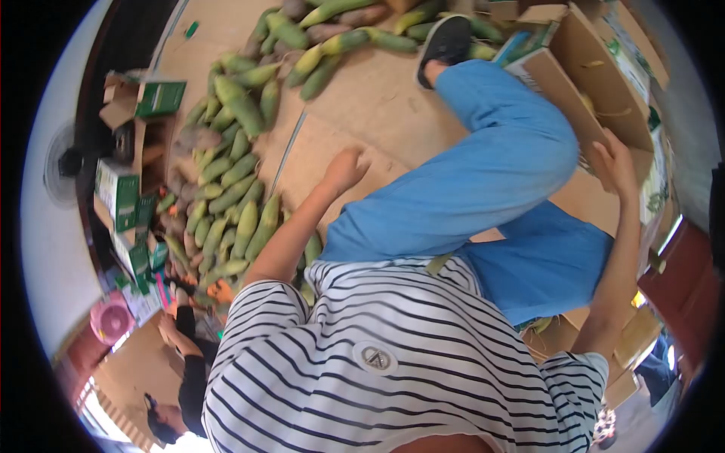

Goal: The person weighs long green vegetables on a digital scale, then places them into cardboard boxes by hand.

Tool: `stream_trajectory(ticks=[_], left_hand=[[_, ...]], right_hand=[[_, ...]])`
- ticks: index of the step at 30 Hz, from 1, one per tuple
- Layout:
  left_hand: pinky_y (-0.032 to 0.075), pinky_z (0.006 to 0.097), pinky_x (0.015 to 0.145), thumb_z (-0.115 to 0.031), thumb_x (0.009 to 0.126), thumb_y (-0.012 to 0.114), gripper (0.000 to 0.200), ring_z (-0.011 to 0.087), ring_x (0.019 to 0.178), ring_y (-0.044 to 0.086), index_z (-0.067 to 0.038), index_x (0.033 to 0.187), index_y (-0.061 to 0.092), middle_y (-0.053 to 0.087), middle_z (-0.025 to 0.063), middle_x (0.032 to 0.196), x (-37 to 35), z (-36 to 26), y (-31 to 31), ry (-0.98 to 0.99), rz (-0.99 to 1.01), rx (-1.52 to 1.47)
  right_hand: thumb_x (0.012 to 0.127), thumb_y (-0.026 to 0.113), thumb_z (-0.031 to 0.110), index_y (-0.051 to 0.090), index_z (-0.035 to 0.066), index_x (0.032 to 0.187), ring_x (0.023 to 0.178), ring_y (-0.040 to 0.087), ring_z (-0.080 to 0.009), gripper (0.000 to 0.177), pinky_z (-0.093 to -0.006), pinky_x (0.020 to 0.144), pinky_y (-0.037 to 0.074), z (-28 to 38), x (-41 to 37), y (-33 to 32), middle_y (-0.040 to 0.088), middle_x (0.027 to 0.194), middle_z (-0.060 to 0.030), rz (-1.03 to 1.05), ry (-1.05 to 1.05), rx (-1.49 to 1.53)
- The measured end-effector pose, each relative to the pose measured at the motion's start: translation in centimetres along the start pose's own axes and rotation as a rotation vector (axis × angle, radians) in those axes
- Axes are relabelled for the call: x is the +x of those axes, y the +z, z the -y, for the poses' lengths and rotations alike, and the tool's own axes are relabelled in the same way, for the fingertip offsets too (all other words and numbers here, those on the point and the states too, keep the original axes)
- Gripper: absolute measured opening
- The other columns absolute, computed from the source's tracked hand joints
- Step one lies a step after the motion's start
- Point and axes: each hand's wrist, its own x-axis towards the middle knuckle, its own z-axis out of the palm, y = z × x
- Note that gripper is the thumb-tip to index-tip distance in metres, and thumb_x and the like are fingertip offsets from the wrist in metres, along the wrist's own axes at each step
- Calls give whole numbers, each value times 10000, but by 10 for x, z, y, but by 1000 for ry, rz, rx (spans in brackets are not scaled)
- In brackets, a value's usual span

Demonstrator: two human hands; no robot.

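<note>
My left hand (pixel 347 171) hangs above the cardboard-covered floor (pixel 385 121), fingers curled in and nothing visible in them. It is nearest the pile of long green radishes (pixel 240 106), but apart from it. At the right, my right hand (pixel 617 162) grips the upper edge of an open cardboard box (pixel 563 94); the fingertips are partly hidden at the box wall. Bent blue-trousered legs (pixel 461 181) lie between my two hands, with one dark shoe (pixel 447 41) close to the radishes at the top.
Brownish root vegetables (pixel 198 137) are mixed into the pile. Green-and-white cartons (pixel 117 192) line the left side, near a pink fan (pixel 112 320) and a wall fan (pixel 64 162). Another person (pixel 189 355) in dark sleeves sits at the lower left. More cartons (pixel 638 336) stand at right.
</note>
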Motion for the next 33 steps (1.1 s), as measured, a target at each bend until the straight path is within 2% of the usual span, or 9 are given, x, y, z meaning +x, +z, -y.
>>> stream_trajectory(ticks=[3, 7, 10, 13, 14, 17, 19, 23, 33], left_hand=[[469, 442, 853, -288, 763, 645, 406, 352, 1033, 564, -31, 1069, 575, 583, 212, 1099, -108, 88, 26, -464, 479, 340], [471, 437, 875, -327, 753, 658, 511, 352, 1082, 549, -40, 1155, 528, 538, 226, 1206, -223, 137, 42, -742, 714, 347], [475, 433, 868, -319, 763, 652, 502, 352, 1054, 563, -28, 1146, 508, 563, 214, 1151, -263, 153, 52, -810, 691, 299], [475, 427, 858, -285, 782, 631, 429, 347, 1047, 564, -21, 1090, 492, 564, 188, 1127, -261, 140, 39, -870, 461, 313], [484, 434, 784, -218, 781, 601, 310, 328, 977, 574, -44, 1010, 485, 559, 148, 1046, -258, 140, 36, -883, 247, 308], [462, 420, 634, -126, 742, 559, 199, 296, 836, 541, -92, 921, 480, 518, 107, 903, -246, 150, 3, -500, -325, 700], [453, 426, 704, -126, 755, 567, 221, 295, 862, 540, -68, 953, 489, 527, 103, 923, -244, 184, -17, -619, -291, 770], [411, 445, 882, -196, 713, 727, 496, 326, 1125, 453, -89, 1122, 467, 452, 147, 1214, -251, 216, -62, -1069, 50, 582], [309, 502, 1006, -394, 744, 727, 698, 367, 1338, 220, -217, 1332, 394, 133, 167, 1489, -204, 208, -72, -815, 327, 724]], right_hand=[[887, 577, 165, 501, -35, 1214, 1046, 569, -221, 391, -300, 895, 419, -15, 5, 5, 599, 1139, -171, 48, 44, 41], [902, 558, 152, 494, -29, 1227, 1024, 561, -179, 378, -288, 889, 417, -10, 9, 1, 606, 1114, -148, 144, 84, 173], [914, 545, 154, 468, -45, 1256, 1010, 553, -163, 403, -277, 890, 414, -20, 11, 5, 601, 1109, -141, 90, 83, 141], [918, 549, 167, 456, -47, 1269, 1028, 545, -163, 422, -272, 896, 411, -20, 10, 6, 593, 1129, -140, 52, 80, 27], [919, 550, 172, 453, -47, 1273, 1036, 542, -163, 428, -271, 898, 410, -18, 10, 4, 590, 1138, -140, 43, 76, -29], [921, 553, 187, 453, -49, 1274, 1067, 531, -168, 436, -275, 916, 402, -35, 11, 7, 578, 1166, -146, 69, 121, 50], [922, 552, 191, 448, -47, 1279, 1073, 530, -172, 442, -279, 925, 398, -49, 12, 11, 574, 1175, -143, 63, 144, 128], [925, 546, 194, 430, -52, 1290, 1079, 529, -181, 455, -281, 936, 390, -44, 7, 11, 567, 1188, -145, 38, 83, 35], [928, 514, 140, 395, -68, 1310, 1141, 509, -212, 451, -295, 958, 382, -74, 11, 10, 534, 1241, -172, 81, 120, 150]])
